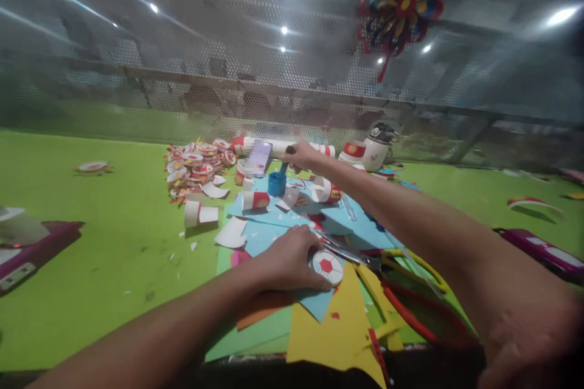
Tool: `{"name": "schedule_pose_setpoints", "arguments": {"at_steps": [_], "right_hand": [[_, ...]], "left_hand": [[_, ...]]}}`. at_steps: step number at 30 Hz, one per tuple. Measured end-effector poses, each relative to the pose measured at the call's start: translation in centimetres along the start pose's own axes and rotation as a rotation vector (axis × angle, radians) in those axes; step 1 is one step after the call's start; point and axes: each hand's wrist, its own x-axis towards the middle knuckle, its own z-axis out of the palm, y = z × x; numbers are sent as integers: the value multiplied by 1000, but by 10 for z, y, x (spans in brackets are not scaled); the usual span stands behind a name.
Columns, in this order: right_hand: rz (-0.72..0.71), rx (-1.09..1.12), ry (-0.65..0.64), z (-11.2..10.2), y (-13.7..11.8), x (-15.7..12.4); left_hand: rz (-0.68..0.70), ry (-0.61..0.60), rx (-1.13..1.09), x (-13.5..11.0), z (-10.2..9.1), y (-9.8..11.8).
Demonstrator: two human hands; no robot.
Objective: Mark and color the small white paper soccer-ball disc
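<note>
My left hand (pixel 294 261) rests over the coloured paper near the front, its fingers and thumb closed around a small round white disc (pixel 327 267) with a red hexagon and blue dots. Farther off, my right hand (pixel 301 157) pinches a blue brush-like stick (pixel 283 169), whose lower end meets the mouth of a small blue jar (pixel 277 184). Whether its tip dips inside, I cannot tell. Scissors (pixel 351 252) with yellow and red handles lie right of my left hand. Around the jar are cut paper cups (pixel 255 200) and white paper pieces (pixel 232 233).
A heap of paper cutouts (pixel 196 164) lies left of a phone (pixel 261 155). Yellow paper (pixel 331 340) hangs over the green table's (pixel 114 255) front edge. Purple objects (pixel 542 249) (pixel 45 249) sit at both sides. A mesh barrier (pixel 296 91) stands behind; a flower-shaped ornament (pixel 406 3) hangs above.
</note>
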Motion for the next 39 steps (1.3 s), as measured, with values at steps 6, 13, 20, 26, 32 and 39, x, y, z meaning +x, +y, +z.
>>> {"name": "schedule_pose_setpoints", "arguments": {"at_steps": [6,13,20,26,32,39], "right_hand": [[-32,23,23,-20,-10,-5],[-65,56,90,-43,-18,-18],[-262,322,258,-76,-3,-92],[-350,586,373,-66,33,-173],[-182,772,325,-27,69,-196],[-160,572,312,-12,79,-215]], "left_hand": [[19,-17,48,1,-1,-2],[8,-46,57,2,0,-1],[15,-59,60,3,0,-3],[3,-49,38,3,1,-5],[-49,-45,-11,1,0,0],[-105,-38,-25,1,0,4]]}}
